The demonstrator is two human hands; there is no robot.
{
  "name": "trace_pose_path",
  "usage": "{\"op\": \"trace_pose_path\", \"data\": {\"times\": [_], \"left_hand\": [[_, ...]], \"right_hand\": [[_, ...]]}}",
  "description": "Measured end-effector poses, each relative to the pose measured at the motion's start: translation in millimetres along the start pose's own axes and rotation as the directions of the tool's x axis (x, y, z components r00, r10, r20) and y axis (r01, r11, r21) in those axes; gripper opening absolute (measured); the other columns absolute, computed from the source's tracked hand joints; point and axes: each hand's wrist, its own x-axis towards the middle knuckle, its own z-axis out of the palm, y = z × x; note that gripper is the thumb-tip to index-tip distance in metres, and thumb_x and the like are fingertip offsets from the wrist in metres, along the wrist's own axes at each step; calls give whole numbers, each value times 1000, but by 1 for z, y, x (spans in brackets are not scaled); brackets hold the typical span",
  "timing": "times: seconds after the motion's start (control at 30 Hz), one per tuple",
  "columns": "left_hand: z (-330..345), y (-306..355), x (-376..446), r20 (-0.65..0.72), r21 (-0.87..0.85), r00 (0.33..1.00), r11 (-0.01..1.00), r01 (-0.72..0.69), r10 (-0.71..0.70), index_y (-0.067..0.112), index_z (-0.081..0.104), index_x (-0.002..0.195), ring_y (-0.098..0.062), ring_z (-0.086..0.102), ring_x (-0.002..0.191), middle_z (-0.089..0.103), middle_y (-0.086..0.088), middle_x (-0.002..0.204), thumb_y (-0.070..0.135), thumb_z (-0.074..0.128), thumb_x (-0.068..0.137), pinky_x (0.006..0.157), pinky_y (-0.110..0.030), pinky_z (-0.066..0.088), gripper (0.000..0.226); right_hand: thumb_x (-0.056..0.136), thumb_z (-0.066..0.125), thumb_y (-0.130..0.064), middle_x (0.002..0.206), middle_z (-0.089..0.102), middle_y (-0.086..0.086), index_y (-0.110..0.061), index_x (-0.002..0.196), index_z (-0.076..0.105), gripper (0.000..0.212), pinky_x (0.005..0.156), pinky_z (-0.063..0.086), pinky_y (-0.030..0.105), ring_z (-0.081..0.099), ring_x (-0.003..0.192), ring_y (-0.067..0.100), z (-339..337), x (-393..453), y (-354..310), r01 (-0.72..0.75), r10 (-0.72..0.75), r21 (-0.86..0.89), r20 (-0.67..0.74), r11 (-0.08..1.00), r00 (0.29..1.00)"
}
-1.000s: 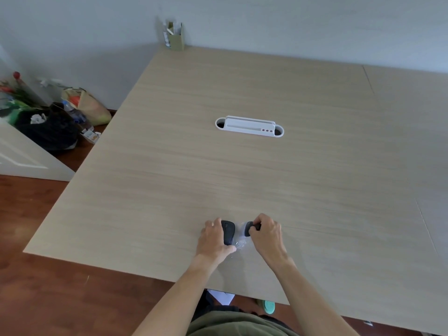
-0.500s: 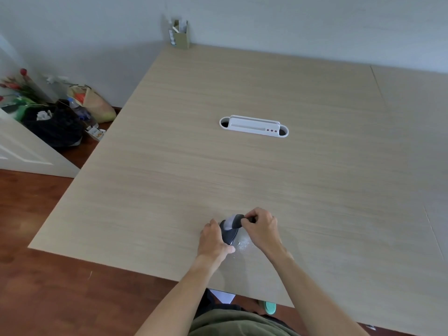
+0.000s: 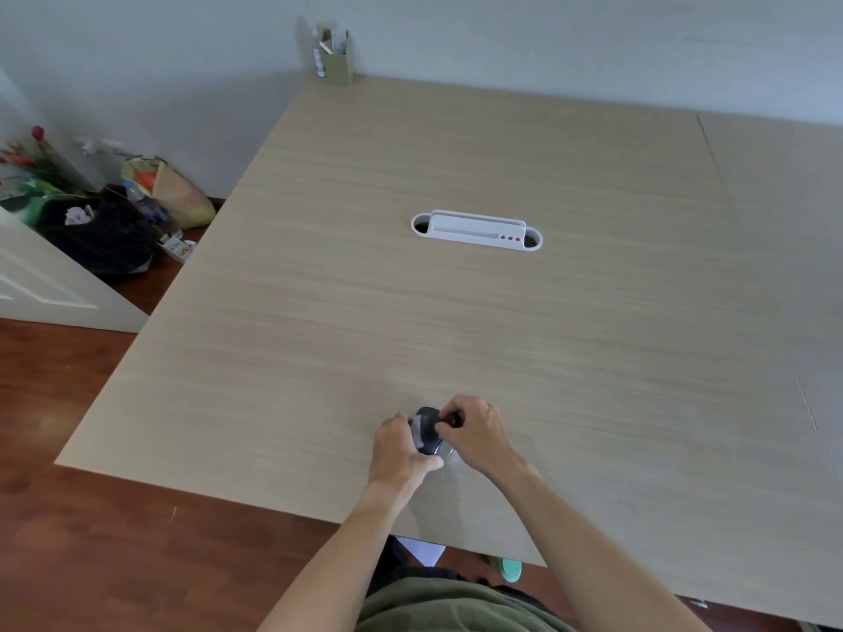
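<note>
A dark rounded object (image 3: 426, 428), like a small black device, sits near the front edge of the light wooden table (image 3: 456, 321). My left hand (image 3: 399, 449) grips its left side. My right hand (image 3: 474, 431) pinches a small black piece (image 3: 452, 420) against the object's right side. A crumpled bit of clear plastic wrap (image 3: 449, 458) lies under and between the two hands. The lower part of the dark object is hidden by my fingers.
A white cable-port insert (image 3: 476, 230) is set into the table's middle. A small cardboard box (image 3: 335, 57) stands at the far left corner by the wall. Bags and clutter (image 3: 109, 221) lie on the floor left of the table.
My right hand brought the small black piece leftward from a gap onto the dark object. The left hand kept its grip.
</note>
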Motion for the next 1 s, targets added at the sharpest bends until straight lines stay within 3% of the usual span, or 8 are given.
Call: {"op": "trace_pose_path", "data": {"times": [0.1,0.3,0.43,0.5,0.6,0.67,0.87,1.0], "left_hand": [[-1,-1,-1,1,28,1000,999,-16,16,12,55,85,-18,53,79,58,0,89,26,85,49,51,-18,33,49],[-1,0,-2,5,-10,1000,1000,-26,26,18,54,79,-16,58,81,60,3,86,21,85,51,54,-16,37,41],[-3,-2,-3,1,25,1000,999,-27,27,15,49,77,-17,50,70,56,0,82,26,84,49,48,-19,30,46],[-3,-4,-3,1,29,1000,999,-30,30,14,52,82,-18,53,74,58,-1,85,26,84,48,51,-21,35,49],[-1,-4,-1,-5,23,999,999,-37,38,14,54,95,-18,58,84,61,1,93,24,84,49,62,-24,44,56],[-1,-4,0,-4,24,999,999,-46,46,14,54,102,-18,59,89,62,2,98,22,84,50,68,-26,48,61],[0,-4,3,17,104,995,990,-95,93,17,53,112,-23,59,89,62,-1,98,26,83,51,73,-33,52,68],[1,0,6,28,97,995,991,-97,95,18,51,118,-24,58,95,61,-3,102,28,84,54,76,-33,51,73]], "right_hand": [[80,56,-2,70,60,2,-7,78,60,7,51,36,22,51,61,19,-1,2,5,-27,26,2,-217,1000,976],[76,66,-6,66,59,-4,-8,80,68,5,51,40,10,51,59,10,2,-1,-4,-4,3,38,11,999,1000],[81,55,-4,74,60,4,-8,78,58,6,55,42,29,54,66,23,-3,2,11,-72,61,-45,-216,996,975],[81,55,-3,71,60,2,-7,78,59,6,53,41,27,54,64,21,-9,0,14,-85,83,3,-249,996,965],[77,64,-7,64,63,0,-9,77,67,4,49,40,13,56,60,15,-13,-5,14,-119,143,161,-149,980,978],[75,66,-11,65,67,3,-12,75,69,3,50,42,15,60,59,17,-10,-7,16,-155,164,168,-42,974,986],[79,57,-3,67,60,2,-6,77,61,5,48,36,20,50,60,18,-13,-4,14,-78,88,50,-249,996,964],[76,66,-10,64,61,-3,-10,79,68,4,50,38,13,56,60,13,-13,-2,-2,-68,72,120,-33,990,997]]}}
